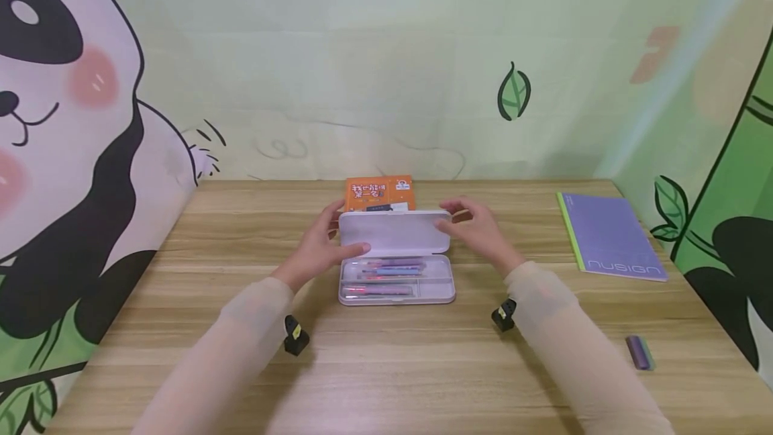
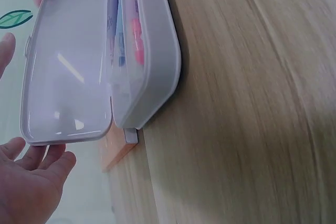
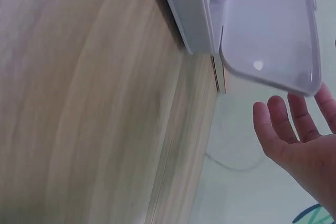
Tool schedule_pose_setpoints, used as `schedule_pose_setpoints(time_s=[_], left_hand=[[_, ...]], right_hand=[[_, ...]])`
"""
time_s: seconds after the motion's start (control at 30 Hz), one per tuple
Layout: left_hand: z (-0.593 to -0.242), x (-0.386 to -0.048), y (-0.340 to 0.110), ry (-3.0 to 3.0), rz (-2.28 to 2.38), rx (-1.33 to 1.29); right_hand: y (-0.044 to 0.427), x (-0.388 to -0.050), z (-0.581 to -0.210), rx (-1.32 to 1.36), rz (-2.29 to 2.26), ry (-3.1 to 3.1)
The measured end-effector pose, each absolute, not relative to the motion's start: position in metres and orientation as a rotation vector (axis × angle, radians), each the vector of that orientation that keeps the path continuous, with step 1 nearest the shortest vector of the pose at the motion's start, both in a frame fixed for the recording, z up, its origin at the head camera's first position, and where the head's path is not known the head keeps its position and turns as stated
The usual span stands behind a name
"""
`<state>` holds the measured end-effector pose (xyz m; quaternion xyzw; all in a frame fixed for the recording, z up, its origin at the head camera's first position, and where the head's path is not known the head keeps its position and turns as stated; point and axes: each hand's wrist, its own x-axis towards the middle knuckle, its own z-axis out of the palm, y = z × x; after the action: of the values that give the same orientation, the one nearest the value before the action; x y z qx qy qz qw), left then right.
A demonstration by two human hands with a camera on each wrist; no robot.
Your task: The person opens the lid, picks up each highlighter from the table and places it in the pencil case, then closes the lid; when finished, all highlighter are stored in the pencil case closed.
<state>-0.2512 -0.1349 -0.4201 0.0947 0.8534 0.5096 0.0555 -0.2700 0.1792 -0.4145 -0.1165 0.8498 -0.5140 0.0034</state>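
Note:
A white pencil case [image 1: 398, 301] lies on the table with its lid [image 1: 395, 233] raised. Pens [image 1: 389, 270] lie inside it, several in the rear compartment and some in the front one. At the lid's left end is my left hand [image 1: 314, 247], its fingertips touching the edge in the left wrist view and its thumb spread apart. My right hand [image 1: 480, 227] is at the lid's other end, fingers loosely bent. In the right wrist view, fingertips [image 3: 296, 100] of that hand meet the lid's corner; nothing is gripped.
An orange book [image 1: 380, 193] lies behind the pencil case, partly covered by the lid. On the right are a purple notebook [image 1: 612, 233] with a green spine and a small purple and green object [image 1: 639, 353]. A printed wall backdrop [image 1: 423, 86] rises behind the table.

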Motion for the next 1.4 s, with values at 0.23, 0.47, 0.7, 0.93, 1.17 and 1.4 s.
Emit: schedule_pose_setpoints(time_s=[0.23,0.47,0.7,0.93,1.17,1.4], left_hand=[[-0.418,-0.248,-0.133,2.569,1.593,0.341],[-0.419,-0.243,-0.131,2.570,1.606,0.398],[-0.425,-0.234,-0.130,2.644,1.480,0.552],[-0.429,-0.223,-0.126,2.754,1.266,0.801],[-0.435,-0.217,-0.126,2.819,1.123,1.029],[-0.438,-0.210,-0.126,2.912,0.925,1.166]], right_hand=[[0.170,-0.266,-0.418,-0.381,-1.575,2.689],[0.168,-0.257,-0.418,-0.505,-1.559,2.722],[0.164,-0.242,-0.422,-0.712,-1.426,2.790],[0.160,-0.230,-0.429,-1.012,-1.225,2.917],[0.157,-0.221,-0.434,-1.200,-1.055,2.968],[0.155,-0.214,-0.440,-1.286,-0.936,2.979]])
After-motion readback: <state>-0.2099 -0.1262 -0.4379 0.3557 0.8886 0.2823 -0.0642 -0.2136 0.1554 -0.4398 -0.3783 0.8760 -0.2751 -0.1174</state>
